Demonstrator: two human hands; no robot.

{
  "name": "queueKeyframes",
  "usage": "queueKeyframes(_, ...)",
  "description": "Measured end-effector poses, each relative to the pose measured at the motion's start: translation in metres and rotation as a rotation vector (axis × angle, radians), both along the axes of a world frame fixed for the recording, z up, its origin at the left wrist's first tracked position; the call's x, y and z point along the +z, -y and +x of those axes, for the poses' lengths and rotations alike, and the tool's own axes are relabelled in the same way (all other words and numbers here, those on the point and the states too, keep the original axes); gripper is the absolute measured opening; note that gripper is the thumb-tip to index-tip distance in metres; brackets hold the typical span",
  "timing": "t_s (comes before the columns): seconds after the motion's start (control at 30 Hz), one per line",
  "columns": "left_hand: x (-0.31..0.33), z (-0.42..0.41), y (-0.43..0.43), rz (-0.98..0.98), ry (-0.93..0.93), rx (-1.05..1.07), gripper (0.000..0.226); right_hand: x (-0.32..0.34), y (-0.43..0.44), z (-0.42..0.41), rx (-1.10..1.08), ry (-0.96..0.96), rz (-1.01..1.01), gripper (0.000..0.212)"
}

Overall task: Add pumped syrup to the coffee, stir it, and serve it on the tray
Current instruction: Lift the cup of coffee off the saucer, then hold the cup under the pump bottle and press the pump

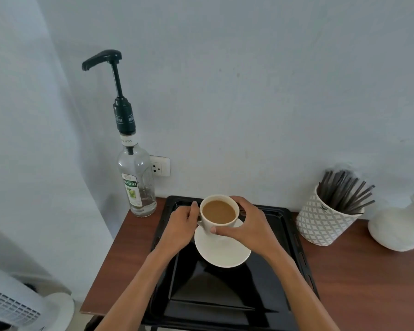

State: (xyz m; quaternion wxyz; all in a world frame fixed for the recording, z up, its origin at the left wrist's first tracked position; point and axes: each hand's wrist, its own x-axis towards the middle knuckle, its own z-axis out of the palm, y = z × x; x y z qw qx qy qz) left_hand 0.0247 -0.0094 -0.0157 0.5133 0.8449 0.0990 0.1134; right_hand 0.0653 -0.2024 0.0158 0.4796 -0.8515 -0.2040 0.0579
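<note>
My left hand (182,225) grips the handle and my right hand (246,225) wraps the side of the round white ceramic coffee cup (219,215) between them, above the white saucer (221,250) on the black metal tray (282,237).

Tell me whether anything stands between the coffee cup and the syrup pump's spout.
Nothing visible does. Both hands, left and right, hold the white ceramic cup of milky coffee above the white saucer on the black tray. The clear glass syrup bottle's black pump spout stands up-left, across open air.

One cup (219,215), one saucer (221,252), one tray (294,247), one syrup bottle (136,185), two hands.
</note>
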Motion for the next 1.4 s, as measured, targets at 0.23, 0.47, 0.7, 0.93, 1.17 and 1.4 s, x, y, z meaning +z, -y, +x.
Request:
queueKeyframes(0.23,0.03,-0.005,-0.029,-0.041,0.072,0.047,0.058,0.033,-0.027,0.001,0.071,0.058,0.03,0.077)
queueKeyframes(0.47,0.066,-0.023,-0.057,-0.024,0.163,0.146,0.059,0.067,-0.059,-0.006,0.17,0.14,0.041,0.07)
queueKeyframes(0.7,0.102,-0.047,-0.096,-0.009,0.187,0.277,0.058,0.103,-0.088,-0.005,0.351,0.134,-0.064,0.09)
queueKeyframes(0.93,0.13,-0.073,-0.141,-0.047,0.193,0.362,0.054,0.179,-0.134,0.009,0.329,0.282,0.017,0.081)
queueKeyframes(1.17,0.158,-0.082,-0.164,-0.107,0.166,0.389,0.062,0.241,-0.198,0.034,0.225,0.476,0.183,0.031)
queueKeyframes(1.4,0.187,-0.077,-0.173,-0.124,0.146,0.342,0.06,0.291,-0.25,0.059,0.349,0.306,-0.045,0.068)
